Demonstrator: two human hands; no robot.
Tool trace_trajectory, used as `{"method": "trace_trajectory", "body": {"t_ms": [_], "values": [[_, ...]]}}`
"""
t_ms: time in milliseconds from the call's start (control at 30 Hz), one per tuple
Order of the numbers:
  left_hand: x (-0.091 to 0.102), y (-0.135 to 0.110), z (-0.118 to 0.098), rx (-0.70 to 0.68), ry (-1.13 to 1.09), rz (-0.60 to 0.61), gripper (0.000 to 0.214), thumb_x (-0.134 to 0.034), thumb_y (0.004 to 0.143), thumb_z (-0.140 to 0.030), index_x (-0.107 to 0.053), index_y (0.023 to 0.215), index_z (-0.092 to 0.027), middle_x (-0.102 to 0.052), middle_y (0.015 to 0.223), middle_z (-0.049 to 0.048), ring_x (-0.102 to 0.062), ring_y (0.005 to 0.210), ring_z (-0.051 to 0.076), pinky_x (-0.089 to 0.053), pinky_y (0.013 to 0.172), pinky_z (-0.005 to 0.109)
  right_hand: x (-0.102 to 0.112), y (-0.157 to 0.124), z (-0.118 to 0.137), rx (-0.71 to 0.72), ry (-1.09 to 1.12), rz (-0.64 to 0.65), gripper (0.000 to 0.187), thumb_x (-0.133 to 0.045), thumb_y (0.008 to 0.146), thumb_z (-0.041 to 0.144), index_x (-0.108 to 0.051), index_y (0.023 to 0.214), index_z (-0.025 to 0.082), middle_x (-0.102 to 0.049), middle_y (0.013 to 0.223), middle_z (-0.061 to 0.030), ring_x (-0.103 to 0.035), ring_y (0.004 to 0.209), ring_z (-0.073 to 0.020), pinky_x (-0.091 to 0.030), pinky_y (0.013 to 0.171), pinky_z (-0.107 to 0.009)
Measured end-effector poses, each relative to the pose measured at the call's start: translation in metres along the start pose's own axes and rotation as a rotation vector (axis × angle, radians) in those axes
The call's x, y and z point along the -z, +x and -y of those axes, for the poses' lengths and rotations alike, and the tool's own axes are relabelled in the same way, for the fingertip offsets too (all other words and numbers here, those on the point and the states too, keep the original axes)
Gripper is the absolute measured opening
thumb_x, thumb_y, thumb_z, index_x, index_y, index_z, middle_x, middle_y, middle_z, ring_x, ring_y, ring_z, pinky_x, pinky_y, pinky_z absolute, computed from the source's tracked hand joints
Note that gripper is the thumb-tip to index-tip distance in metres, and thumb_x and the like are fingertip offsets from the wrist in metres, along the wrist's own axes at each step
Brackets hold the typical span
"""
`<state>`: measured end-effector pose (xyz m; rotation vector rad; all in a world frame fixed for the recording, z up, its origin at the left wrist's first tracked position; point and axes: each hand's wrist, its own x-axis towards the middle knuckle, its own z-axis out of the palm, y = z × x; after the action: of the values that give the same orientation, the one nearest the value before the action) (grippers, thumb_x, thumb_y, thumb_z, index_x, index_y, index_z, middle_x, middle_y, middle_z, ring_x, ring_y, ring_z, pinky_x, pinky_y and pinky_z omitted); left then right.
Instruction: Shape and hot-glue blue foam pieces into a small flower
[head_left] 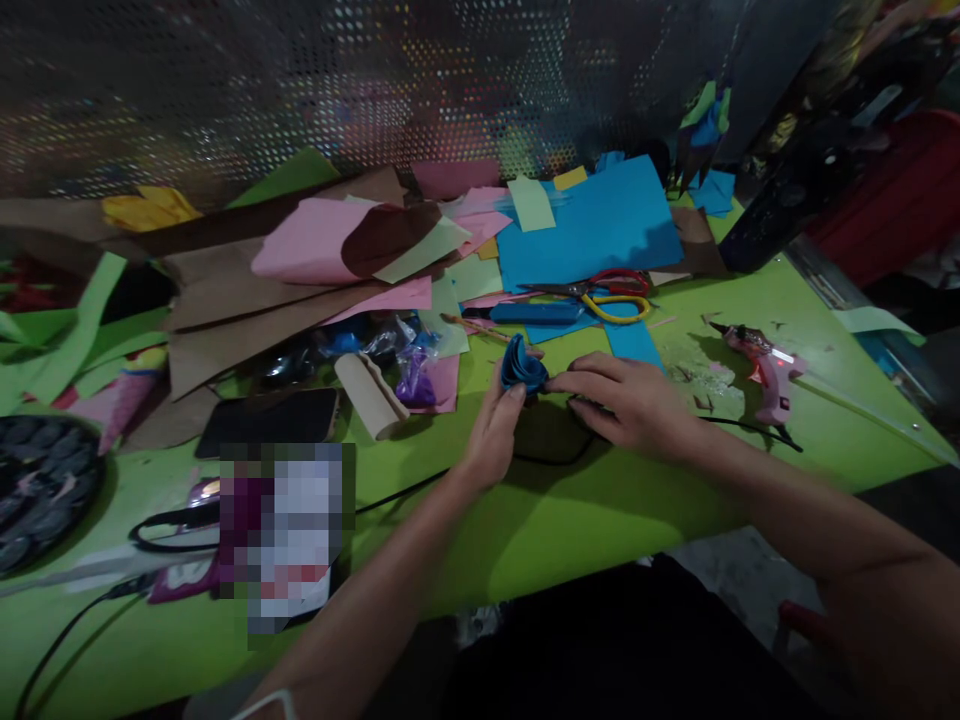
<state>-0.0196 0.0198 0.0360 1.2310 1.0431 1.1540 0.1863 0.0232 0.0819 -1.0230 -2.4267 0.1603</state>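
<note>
A blue paper rose [523, 366] with curled petals is held up over the green table. My left hand [495, 425] grips it from below and the left, thumb on its front side. My right hand [626, 398] touches the rose's right edge with its fingertips; the fingers are bent, and whether they pinch a petal is too small to make out. Behind the rose lie a blue-handled cutter [525, 314] and scissors [600, 290] with red and yellow handles. A pink glue gun [780, 385] rests to the right of my right hand, its cable running behind my wrist.
Blue sheets [592, 225], pink paper [307, 240] and brown paper [217, 300] are heaped along the perforated metal panel [375, 80]. A cardboard tube [373, 397], phone [270, 420], purple power strip [184, 580] and round black tray [45, 490] lie left. A black bottle [772, 215] stands back right.
</note>
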Motion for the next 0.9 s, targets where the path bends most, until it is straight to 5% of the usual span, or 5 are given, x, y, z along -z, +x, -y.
{"method": "trace_trajectory", "body": {"t_ms": [900], "values": [[0.005,-0.002,0.010,-0.023,-0.015,0.121,0.050,-0.051,0.095,-0.051,-0.055,0.137,-0.024,-0.062,0.138,0.0073,-0.054,0.132,0.026,-0.038,0.116,0.040,-0.003,-0.001,0.005,0.095,-0.031,-0.041,0.029,-0.054,0.096,0.016,-0.067,0.121,0.025,-0.072,0.107,-0.0068,-0.067,0.089,-0.0176,-0.049,0.071,-0.028]]}}
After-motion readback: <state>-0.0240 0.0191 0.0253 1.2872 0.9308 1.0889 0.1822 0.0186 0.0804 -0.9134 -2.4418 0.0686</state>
